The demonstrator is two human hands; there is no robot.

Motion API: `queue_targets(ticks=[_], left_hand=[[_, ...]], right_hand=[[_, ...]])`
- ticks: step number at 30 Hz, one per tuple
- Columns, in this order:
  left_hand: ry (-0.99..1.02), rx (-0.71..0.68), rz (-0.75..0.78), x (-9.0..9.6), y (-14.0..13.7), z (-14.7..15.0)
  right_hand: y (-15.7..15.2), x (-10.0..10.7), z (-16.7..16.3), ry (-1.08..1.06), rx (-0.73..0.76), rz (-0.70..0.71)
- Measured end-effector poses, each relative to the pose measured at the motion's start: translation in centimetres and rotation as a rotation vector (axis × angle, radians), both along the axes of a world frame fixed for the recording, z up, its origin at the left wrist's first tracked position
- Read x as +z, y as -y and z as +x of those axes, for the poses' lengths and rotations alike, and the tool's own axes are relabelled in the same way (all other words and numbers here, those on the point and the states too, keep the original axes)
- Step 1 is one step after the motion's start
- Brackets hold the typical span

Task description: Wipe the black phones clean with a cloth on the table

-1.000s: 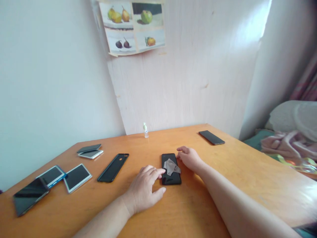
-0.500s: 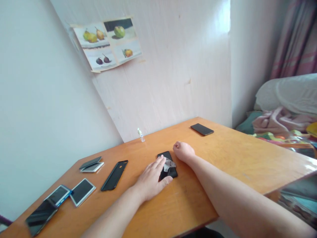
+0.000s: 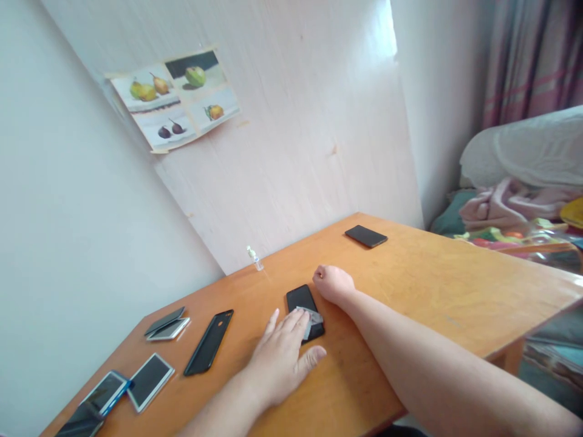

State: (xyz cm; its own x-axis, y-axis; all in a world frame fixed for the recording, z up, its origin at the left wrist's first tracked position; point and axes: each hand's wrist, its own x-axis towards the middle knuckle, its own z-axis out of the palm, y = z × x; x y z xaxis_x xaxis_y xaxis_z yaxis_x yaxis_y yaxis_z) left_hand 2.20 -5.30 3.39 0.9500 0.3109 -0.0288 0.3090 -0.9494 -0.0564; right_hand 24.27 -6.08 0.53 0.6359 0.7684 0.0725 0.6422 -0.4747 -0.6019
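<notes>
My left hand [image 3: 285, 355] lies with its fingers stretched out and thumb spread. Its fingertips press a crumpled grey cloth [image 3: 314, 317] against the screen of a black phone [image 3: 300, 297] lying flat on the table. The cloth covers part of the phone's lower half. Just beyond the phone's right side, my right hand [image 3: 334, 284] rests on the table as a closed fist, with nothing showing in it. A black phone case [image 3: 209, 343] lies to the left of my left hand, its hollow side up.
The wooden table [image 3: 410, 291] meets a wall board. A small clear spray bottle [image 3: 255, 258] stands near its back edge. Another black phone [image 3: 366, 236] lies at the back right. On the left are a white phone [image 3: 151, 381], a blue-edged phone [image 3: 107, 391] and several other devices.
My left hand and the cloth have slid down the phone toward me, baring more of its upper screen. My right fist stays by the phone. The view has tilted slightly.
</notes>
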Motion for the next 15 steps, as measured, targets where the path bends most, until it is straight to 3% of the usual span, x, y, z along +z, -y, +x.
queue_targets(ticks=[5,8,11,15], left_hand=[[0.097,0.096,0.016,-1.3,-4.7,5.3],[0.125,0.146,0.032,-1.8,-5.8,7.0],[0.107,0.145,0.037,-1.8,-4.8,6.4],[0.048,0.069,0.032,-1.4,-1.1,2.5]], right_hand=[[-0.1,0.2,0.0,0.004,-0.006,0.010],[0.0,0.3,0.0,0.009,-0.006,0.010],[0.1,0.4,0.0,0.006,0.003,0.004],[0.4,0.6,0.1,-0.009,0.015,-0.009]])
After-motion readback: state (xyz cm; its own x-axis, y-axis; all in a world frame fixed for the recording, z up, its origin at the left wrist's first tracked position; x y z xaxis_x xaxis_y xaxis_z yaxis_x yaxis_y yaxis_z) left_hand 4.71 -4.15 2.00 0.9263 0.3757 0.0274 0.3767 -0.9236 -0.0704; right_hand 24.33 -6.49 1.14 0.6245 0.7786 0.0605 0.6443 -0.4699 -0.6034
